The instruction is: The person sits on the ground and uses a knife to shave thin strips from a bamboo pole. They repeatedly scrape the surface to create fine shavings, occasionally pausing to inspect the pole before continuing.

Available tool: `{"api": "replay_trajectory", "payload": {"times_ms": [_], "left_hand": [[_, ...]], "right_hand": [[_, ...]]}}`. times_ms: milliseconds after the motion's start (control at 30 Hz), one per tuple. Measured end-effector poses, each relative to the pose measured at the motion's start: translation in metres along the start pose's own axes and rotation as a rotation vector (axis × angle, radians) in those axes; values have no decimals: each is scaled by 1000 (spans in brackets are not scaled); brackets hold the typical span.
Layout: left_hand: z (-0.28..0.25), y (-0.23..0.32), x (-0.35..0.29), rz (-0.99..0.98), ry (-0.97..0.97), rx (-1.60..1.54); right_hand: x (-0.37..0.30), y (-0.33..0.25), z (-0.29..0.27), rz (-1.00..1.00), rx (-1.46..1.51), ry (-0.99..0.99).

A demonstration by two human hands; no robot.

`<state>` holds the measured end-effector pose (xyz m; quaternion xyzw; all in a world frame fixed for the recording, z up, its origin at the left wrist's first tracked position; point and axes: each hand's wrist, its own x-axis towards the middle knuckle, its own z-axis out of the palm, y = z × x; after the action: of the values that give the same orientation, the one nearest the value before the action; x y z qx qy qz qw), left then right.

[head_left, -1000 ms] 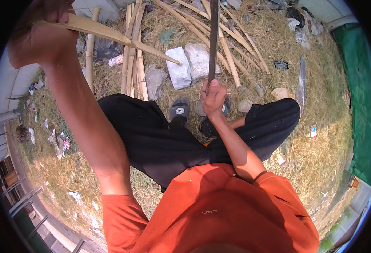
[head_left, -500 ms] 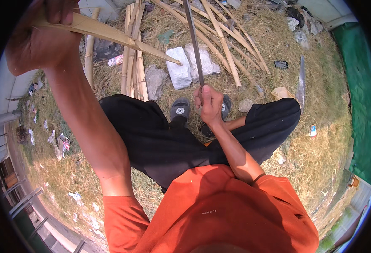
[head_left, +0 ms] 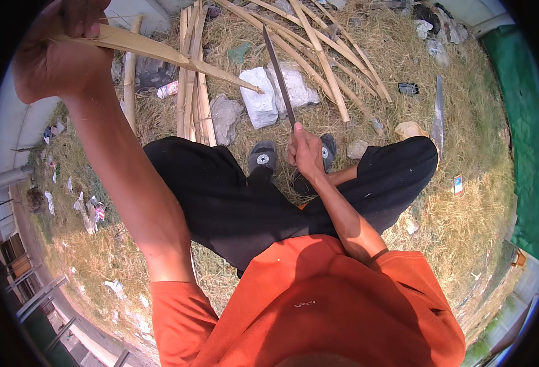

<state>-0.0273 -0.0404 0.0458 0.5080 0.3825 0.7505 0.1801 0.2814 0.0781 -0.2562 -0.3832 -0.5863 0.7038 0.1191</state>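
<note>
- Left hand [head_left: 49, 55] raised high at upper left, fingers closed tight around the thick end of a split bamboo strip [head_left: 159, 54]; strip runs out rightward and slightly down, its thin tip ending over a white stone block [head_left: 258, 98].
- Right hand [head_left: 306, 153] lower, above the crossed legs, fist wrapped around the handle of a long knife [head_left: 278, 73]; blade points up and away, leaning a little left, edge-on to the camera.
- Knife blade and strip tip near each other, not touching.
- Person seated cross-legged on dry straw [head_left: 465, 232]; black trousers, orange shirt, grey shoes [head_left: 262, 159] just beside the knife hand.
- Loose bamboo poles [head_left: 190, 92] lie on the ground ahead; more slats [head_left: 324, 61] fan out behind the stone.
- Second blade [head_left: 438, 116] lies flat on straw at right, well apart from both hands.
- Green tarp [head_left: 526, 153] along right edge.
</note>
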Motion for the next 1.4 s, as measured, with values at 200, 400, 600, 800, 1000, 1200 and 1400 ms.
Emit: {"api": "replay_trajectory", "payload": {"times_ms": [200,400,600,800,1000,1200,1400], "left_hand": [[-25,1,22,-22,-58,53],[3,-3,5,30,66,88],[29,1,2,113,146,176],[22,2,13,75,6,118],[20,-2,8,93,100,208],[37,-8,14,122,150,256],[40,-5,5,114,190,230]], "right_hand": [[7,88,-5,-69,-626,129],[8,10,-17,191,-610,81],[4,-8,-13,-315,-173,117],[32,59,-9,264,-608,63],[5,-41,-2,-222,-315,147],[15,44,-2,289,-810,135],[3,-8,-2,129,-422,154]]}}
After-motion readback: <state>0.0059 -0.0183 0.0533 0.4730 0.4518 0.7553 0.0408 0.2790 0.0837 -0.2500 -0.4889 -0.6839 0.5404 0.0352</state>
